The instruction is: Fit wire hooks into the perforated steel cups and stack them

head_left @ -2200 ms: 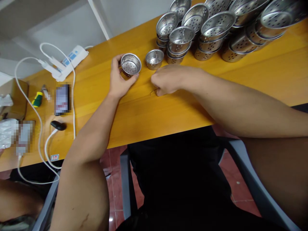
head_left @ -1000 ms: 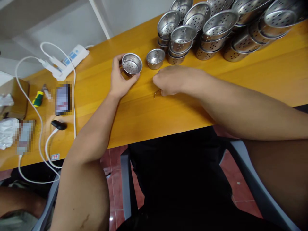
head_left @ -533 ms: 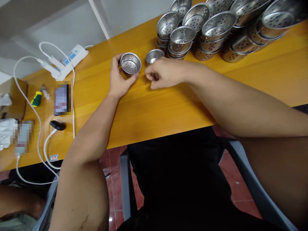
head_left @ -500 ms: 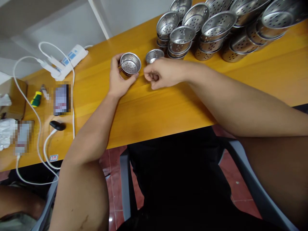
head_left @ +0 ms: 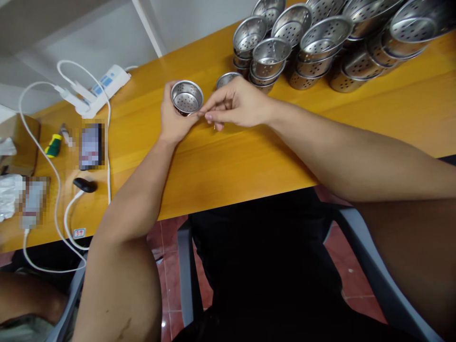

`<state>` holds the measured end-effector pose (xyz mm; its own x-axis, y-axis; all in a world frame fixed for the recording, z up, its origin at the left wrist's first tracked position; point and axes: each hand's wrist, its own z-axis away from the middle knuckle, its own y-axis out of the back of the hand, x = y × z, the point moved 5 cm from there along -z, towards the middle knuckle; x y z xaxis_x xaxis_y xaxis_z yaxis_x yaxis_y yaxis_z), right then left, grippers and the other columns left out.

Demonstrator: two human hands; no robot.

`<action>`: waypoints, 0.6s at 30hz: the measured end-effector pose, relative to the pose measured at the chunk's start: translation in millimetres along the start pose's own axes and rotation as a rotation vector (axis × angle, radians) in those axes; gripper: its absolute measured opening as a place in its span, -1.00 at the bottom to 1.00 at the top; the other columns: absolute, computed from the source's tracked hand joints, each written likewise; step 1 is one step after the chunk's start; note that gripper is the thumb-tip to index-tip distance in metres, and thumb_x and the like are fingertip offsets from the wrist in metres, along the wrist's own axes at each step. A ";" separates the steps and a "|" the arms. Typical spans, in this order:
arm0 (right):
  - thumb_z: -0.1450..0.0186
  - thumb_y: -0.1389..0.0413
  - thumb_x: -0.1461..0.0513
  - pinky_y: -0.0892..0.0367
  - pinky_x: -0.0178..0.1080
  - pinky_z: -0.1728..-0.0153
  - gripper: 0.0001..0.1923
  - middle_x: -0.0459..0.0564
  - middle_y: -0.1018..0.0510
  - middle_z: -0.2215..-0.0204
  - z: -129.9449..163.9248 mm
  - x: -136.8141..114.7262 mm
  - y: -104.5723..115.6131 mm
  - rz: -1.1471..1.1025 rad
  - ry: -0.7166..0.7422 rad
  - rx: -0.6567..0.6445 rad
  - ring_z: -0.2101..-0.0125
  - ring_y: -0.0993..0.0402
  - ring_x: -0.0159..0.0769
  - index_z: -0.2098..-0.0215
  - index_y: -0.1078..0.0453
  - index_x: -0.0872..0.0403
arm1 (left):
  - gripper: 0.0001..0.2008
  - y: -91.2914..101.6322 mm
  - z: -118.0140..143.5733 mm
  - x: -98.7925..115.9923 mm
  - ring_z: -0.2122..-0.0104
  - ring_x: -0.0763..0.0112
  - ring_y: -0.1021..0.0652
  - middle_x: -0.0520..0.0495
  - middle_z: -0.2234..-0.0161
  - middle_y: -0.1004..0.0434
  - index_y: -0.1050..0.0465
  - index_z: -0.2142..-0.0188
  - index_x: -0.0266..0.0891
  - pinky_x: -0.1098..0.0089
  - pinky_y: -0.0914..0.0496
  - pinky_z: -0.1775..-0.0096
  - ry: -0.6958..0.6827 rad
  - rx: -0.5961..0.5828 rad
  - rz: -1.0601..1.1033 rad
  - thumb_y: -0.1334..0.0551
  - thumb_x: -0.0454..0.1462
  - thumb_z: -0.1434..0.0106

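Observation:
My left hand (head_left: 171,119) grips a small perforated steel basket (head_left: 186,97) just above the yellow wooden table (head_left: 221,156), its open side facing up. My right hand (head_left: 238,102) pinches a thin wire piece (head_left: 214,125) between thumb and fingers, with the fingertips touching the basket's near rim. A second small steel basket (head_left: 225,79) stands on the table right behind my right hand, partly hidden by it.
Stacks of several perforated steel baskets (head_left: 320,38) fill the far right of the table. At the left lie a white power strip (head_left: 103,85) with white cables (head_left: 57,166), a phone (head_left: 91,145), a yellow-handled tool (head_left: 53,145) and a black plug (head_left: 84,184). Another person's arm (head_left: 24,289) shows at bottom left.
My right hand picked the wire piece off the table and moved left and up to the basket's rim. My left hand tilted and lifted the basket slightly toward it.

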<state>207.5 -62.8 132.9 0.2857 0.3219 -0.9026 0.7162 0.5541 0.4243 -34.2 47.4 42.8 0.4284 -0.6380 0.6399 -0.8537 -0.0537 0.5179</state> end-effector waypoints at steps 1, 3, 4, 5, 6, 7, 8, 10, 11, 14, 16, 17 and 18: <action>-0.57 -0.45 -0.04 -0.65 -0.13 -0.04 -0.63 0.00 -0.85 0.01 1.3 -3.8 0.8 -0.004 -0.014 0.028 0.15 -0.76 -0.14 -0.20 -0.68 -0.04 | 0.00 0.7 0.3 2.8 -0.25 -0.16 -0.72 -0.08 -0.20 -0.69 -0.33 -0.26 0.18 -0.32 -0.61 -0.45 0.029 0.040 0.029 -0.68 0.54 -0.15; -0.60 -0.42 -0.05 -0.63 -0.17 0.00 -0.55 -0.01 -0.84 0.00 2.8 -8.6 4.0 0.019 -0.042 0.098 0.19 -0.74 -0.16 -0.32 -0.63 -0.04 | -0.02 1.1 0.9 9.7 -0.23 -0.20 -0.74 -0.10 -0.17 -0.70 -0.35 -0.21 0.16 -0.29 -0.62 -0.43 0.088 0.103 0.069 -0.75 0.43 -0.08; -0.63 -0.39 -0.07 -0.61 -0.19 0.05 -0.54 -0.02 -0.84 0.02 2.8 -9.4 6.4 0.035 -0.050 0.140 0.22 -0.71 -0.17 -0.34 -0.60 -0.04 | -0.03 -0.1 0.9 12.9 -0.27 -0.22 -0.73 -0.13 -0.20 -0.69 -0.35 -0.21 0.15 -0.29 -0.60 -0.45 0.104 0.101 0.076 -0.75 0.40 -0.08; -0.67 -0.35 -0.09 -0.59 -0.21 0.10 -0.56 -0.02 -0.83 0.05 2.4 -9.0 9.2 0.047 -0.050 0.188 0.27 -0.67 -0.19 -0.33 -0.58 -0.02 | -0.03 -1.2 0.7 15.1 -0.31 -0.25 -0.71 -0.15 -0.24 -0.67 -0.34 -0.22 0.14 -0.30 -0.58 -0.48 0.107 0.095 0.077 -0.74 0.38 -0.09; -0.71 -0.31 -0.09 -0.55 -0.23 0.17 -0.59 -0.01 -0.81 0.08 1.5 -7.7 12.3 0.057 -0.042 0.235 0.32 -0.61 -0.22 -0.30 -0.56 -0.01 | -0.02 -2.3 0.6 15.7 -0.35 -0.26 -0.69 -0.18 -0.27 -0.65 -0.33 -0.24 0.14 -0.31 -0.56 -0.50 0.101 0.087 0.076 -0.73 0.39 -0.09; -0.75 -0.26 -0.08 -0.51 -0.24 0.22 -0.63 -0.01 -0.79 0.11 0.3 -5.6 15.3 0.070 -0.029 0.277 0.36 -0.55 -0.24 -0.26 -0.55 0.01 | 0.00 -3.2 0.4 14.6 -0.37 -0.28 -0.68 -0.19 -0.29 -0.63 -0.32 -0.26 0.14 -0.31 -0.55 -0.51 0.084 0.082 0.074 -0.72 0.42 -0.09; -0.78 -0.21 -0.05 -0.48 -0.24 0.24 -0.67 0.00 -0.78 0.12 -1.1 -3.0 18.2 0.090 -0.014 0.310 0.37 -0.51 -0.25 -0.22 -0.53 0.02 | 0.03 -3.9 0.4 11.9 -0.38 -0.28 -0.67 -0.20 -0.31 -0.62 -0.31 -0.28 0.14 -0.31 -0.55 -0.52 0.060 0.085 0.073 -0.70 0.46 -0.08; -0.83 -0.12 0.02 -0.49 -0.26 0.18 -0.73 0.03 -0.77 0.08 -3.9 2.5 23.4 0.144 0.007 0.358 0.32 -0.51 -0.26 -0.18 -0.51 0.02 | 0.10 -6.0 1.0 3.3 -0.38 -0.27 -0.68 -0.19 -0.32 -0.60 -0.29 -0.34 0.17 -0.29 -0.57 -0.51 0.003 0.097 0.082 -0.63 0.56 -0.08; -0.84 -0.08 0.05 -0.51 -0.27 0.13 -0.74 0.03 -0.77 0.05 -4.9 5.1 25.4 0.172 0.007 0.370 0.27 -0.53 -0.26 -0.21 -0.51 0.02 | 0.11 -7.5 1.5 -1.5 -0.37 -0.25 -0.69 -0.17 -0.33 -0.60 -0.27 -0.38 0.20 -0.27 -0.59 -0.50 -0.021 0.102 0.095 -0.58 0.61 -0.11; -0.88 -0.03 0.06 -0.54 -0.29 0.02 -0.67 0.00 -0.76 0.01 -5.3 9.1 31.3 0.248 -0.014 0.405 0.20 -0.54 -0.24 -0.41 -0.47 0.02 | 0.08 -11.3 3.0 -13.3 -0.43 -0.16 -0.66 -0.12 -0.44 -0.58 -0.23 -0.47 0.27 -0.18 -0.62 -0.48 -0.030 0.112 0.130 -0.47 0.65 -0.24; -0.88 -0.01 0.07 -0.52 -0.28 0.04 -0.60 0.01 -0.74 0.03 -4.2 8.7 34.0 0.300 -0.008 0.426 0.21 -0.51 -0.21 -0.49 -0.45 0.08 | 0.06 -11.0 3.6 -15.2 -0.50 -0.11 -0.60 -0.08 -0.50 -0.56 -0.22 -0.52 0.27 -0.15 -0.60 -0.51 -0.014 0.103 0.129 -0.52 0.59 -0.31; -0.87 0.00 0.08 -0.50 -0.27 0.05 -0.59 0.03 -0.73 0.04 -4.0 9.0 34.9 0.331 -0.002 0.435 0.21 -0.50 -0.19 -0.49 -0.47 0.11 | 0.04 -10.5 3.6 -14.4 -0.53 -0.11 -0.58 -0.07 -0.51 -0.55 -0.22 -0.53 0.28 -0.15 -0.59 -0.53 -0.008 0.075 0.113 -0.55 0.55 -0.34; -0.87 0.01 0.09 -0.48 -0.25 0.05 -0.58 0.06 -0.72 0.03 -4.5 10.4 35.4 0.361 0.003 0.445 0.20 -0.50 -0.18 -0.47 -0.49 0.13 | 0.02 -10.0 3.6 -12.7 -0.56 -0.13 -0.55 -0.07 -0.51 -0.55 -0.23 -0.54 0.29 -0.18 -0.57 -0.55 -0.002 0.034 0.092 -0.56 0.51 -0.36</action>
<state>233.0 -36.3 138.8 0.5604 0.4335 -0.7057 0.7729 0.0325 0.6338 -32.1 53.3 27.5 0.3473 -0.6430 0.6827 -0.8990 -0.0211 0.4374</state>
